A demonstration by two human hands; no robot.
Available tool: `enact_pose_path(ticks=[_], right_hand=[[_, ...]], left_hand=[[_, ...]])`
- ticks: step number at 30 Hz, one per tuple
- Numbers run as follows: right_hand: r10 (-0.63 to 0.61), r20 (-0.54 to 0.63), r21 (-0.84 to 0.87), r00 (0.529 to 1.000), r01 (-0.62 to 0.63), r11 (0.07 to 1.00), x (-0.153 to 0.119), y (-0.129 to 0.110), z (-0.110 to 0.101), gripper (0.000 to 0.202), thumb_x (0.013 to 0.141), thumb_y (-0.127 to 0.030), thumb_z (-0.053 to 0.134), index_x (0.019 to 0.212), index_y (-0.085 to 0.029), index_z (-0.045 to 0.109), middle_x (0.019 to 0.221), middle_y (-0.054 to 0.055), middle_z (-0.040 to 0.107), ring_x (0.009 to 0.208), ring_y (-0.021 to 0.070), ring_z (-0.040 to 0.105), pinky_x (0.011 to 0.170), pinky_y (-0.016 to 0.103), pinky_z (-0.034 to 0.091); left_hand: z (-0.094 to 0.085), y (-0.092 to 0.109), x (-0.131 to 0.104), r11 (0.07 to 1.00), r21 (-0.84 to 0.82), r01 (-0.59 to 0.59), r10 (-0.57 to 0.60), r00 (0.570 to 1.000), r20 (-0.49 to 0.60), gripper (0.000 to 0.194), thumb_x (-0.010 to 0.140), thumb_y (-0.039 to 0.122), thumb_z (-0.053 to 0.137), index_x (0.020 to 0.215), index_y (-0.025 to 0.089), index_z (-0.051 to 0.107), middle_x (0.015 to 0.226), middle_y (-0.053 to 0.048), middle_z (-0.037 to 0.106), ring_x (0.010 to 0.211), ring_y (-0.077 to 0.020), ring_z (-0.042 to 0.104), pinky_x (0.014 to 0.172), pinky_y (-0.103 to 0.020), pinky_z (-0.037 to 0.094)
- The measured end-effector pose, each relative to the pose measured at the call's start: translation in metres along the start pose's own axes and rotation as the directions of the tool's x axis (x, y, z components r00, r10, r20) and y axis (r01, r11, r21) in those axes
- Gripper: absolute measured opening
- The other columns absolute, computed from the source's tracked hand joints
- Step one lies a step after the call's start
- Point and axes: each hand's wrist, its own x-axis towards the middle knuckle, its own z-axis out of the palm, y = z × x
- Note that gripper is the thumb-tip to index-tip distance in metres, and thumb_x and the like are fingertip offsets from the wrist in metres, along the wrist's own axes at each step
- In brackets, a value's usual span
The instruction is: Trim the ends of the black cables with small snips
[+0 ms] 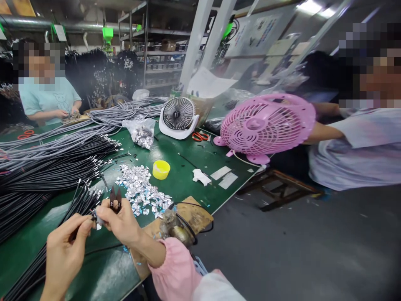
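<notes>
My left hand (67, 251) is closed in a pinch on the end of a black cable, at the lower left. Touching or nearly touching its fingertips, my right hand (119, 221) is closed around small dark snips (115, 198), whose blades point up and stand apart. Its thumb and finger also pinch at the cable end, where a bit of silver foil shows. Bundles of black cables (44, 179) with stripped white tips lie to the left. Beyond my right hand spreads a pile of silver foil pieces (140, 190).
A yellow tape roll (161, 169), a bag of parts (140, 133), a white fan (178, 117), orange scissors (200, 136) and a pink fan (266, 125) stand or lie beyond. A metal device (175, 228) sits by my right forearm. Two people sit around the table.
</notes>
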Motion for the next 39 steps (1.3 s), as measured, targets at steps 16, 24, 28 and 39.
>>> enact_pose_path(ticks=[16,24,28,39], right_hand=[[-0.603,0.351,-0.610,0.716,0.663,0.433,-0.002,0.001,-0.013,0.022,0.090,-0.018,0.051,0.068,-0.019,0.056,0.065,0.000,0.055,0.056,0.0110,0.046,0.050,0.026,0.029],[-0.015,0.270,-0.199,0.963,0.071,0.978,0.000,-0.006,-0.009,0.035,0.086,-0.044,0.063,0.062,-0.021,0.051,0.053,-0.005,0.044,0.047,0.0095,0.037,0.046,0.024,0.031],[-0.127,0.014,-0.291,0.992,0.126,0.948,0.002,-0.008,-0.005,0.025,0.078,-0.029,0.064,0.059,-0.020,0.051,0.056,-0.004,0.048,0.054,0.0101,0.042,0.052,0.024,0.035],[-0.216,-0.256,-0.217,0.942,0.162,0.963,0.007,-0.017,-0.014,0.036,0.081,-0.047,0.066,0.062,-0.019,0.055,0.054,-0.004,0.048,0.049,0.0099,0.041,0.049,0.024,0.036]], left_hand=[[-0.005,-0.004,0.002,0.991,0.012,0.133,-0.133,0.991,0.010,0.044,0.081,0.051,0.063,0.047,0.022,0.059,0.042,0.004,0.051,0.035,-0.0104,0.042,0.035,-0.021,0.035],[-0.008,0.001,0.004,0.994,-0.102,0.039,-0.045,0.998,-0.054,0.030,0.077,0.043,0.071,0.055,0.023,0.066,0.052,0.003,0.061,0.047,-0.0130,0.054,0.042,-0.021,0.043],[0.001,-0.003,-0.007,0.993,-0.108,0.052,-0.068,0.987,-0.145,0.009,0.075,0.029,0.075,0.067,0.024,0.073,0.059,0.004,0.062,0.049,-0.0111,0.052,0.041,-0.021,0.037],[0.000,-0.002,-0.006,0.980,-0.158,0.119,-0.141,0.980,-0.137,0.013,0.072,0.031,0.074,0.062,0.023,0.071,0.058,0.003,0.063,0.051,-0.0124,0.056,0.043,-0.020,0.042]])
